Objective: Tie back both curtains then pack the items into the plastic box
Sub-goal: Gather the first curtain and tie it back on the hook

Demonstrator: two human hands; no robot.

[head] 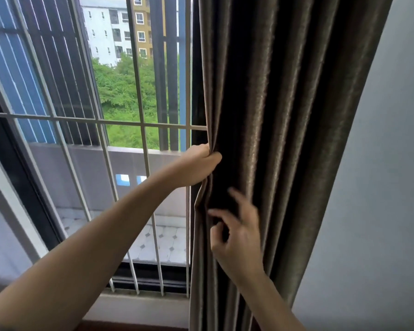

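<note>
The left hand [198, 166] holds the front edge of the brown curtain [285, 115]. Its fingers [214, 156] are curled tight and pinch a bunch of the cloth. The cloth is squeezed into folds right under those fingers and falls straight down below them.

The right hand [239, 240] is lower, just in front of the folds. Its fingers [240, 200] are spread apart and a little bent, with nothing wrapped in them. They look blurry, so I cannot tell if they touch the cloth.

The white window bars [141, 125] are on the far side of the left fingers, away from the curtain. The grey wall [380, 187] is on the other side of the curtain, past the right fingers.

I think the job has only just started. This curtain is pulled to the side and being gathered, but no band or string is round it. So it is not tied yet. The other curtain is not in view. The plastic box and the things to pack are not in view either. Both ties and all the packing look left to do.
</note>
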